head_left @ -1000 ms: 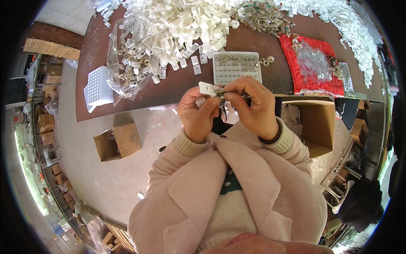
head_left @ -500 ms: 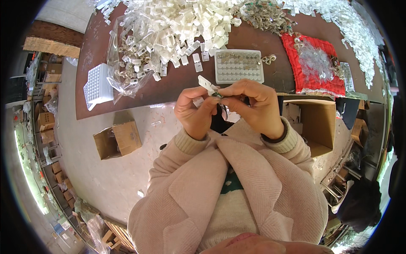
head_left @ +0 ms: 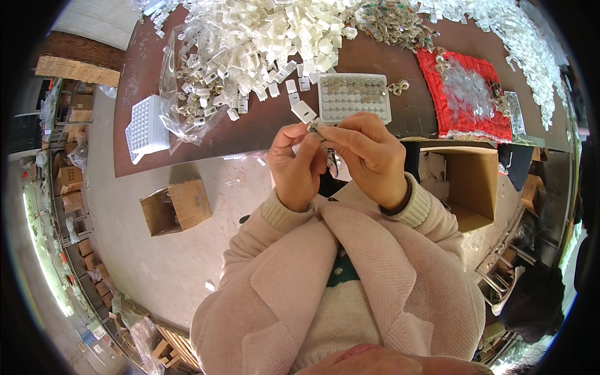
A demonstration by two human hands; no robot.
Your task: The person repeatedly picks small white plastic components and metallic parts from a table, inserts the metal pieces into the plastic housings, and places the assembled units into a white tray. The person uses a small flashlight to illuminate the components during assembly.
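My left hand (head_left: pixel 292 164) and my right hand (head_left: pixel 374 153) meet above the table's front edge, thumbs and forefingers pinched together. From between the left fingertips a small white slotted card (head_left: pixel 304 112) sticks up, tilted away from me. At its lower end the right fingertips close on a small dark, shiny piece (head_left: pixel 316 127), partly covered by the fingers. Something dark and thin (head_left: pixel 332 164) dangles below, between the palms; its kind is unclear. Just beyond the hands lies a white compartment tray (head_left: pixel 355 117) holding several rows of small round metal discs.
A big heap of white slotted cards (head_left: pixel 275 37) covers the back of the brown table (head_left: pixel 212 140). A clear plastic bag (head_left: pixel 187 128), a stack of dimpled white trays (head_left: pixel 147 128) and a red cloth (head_left: pixel 462 125) lie around it. Cardboard boxes (head_left: pixel 190 203) stand below.
The white card has turned so its slotted face shows more plainly and it stands a little further right. Both hands have shifted slightly, still pinched together.
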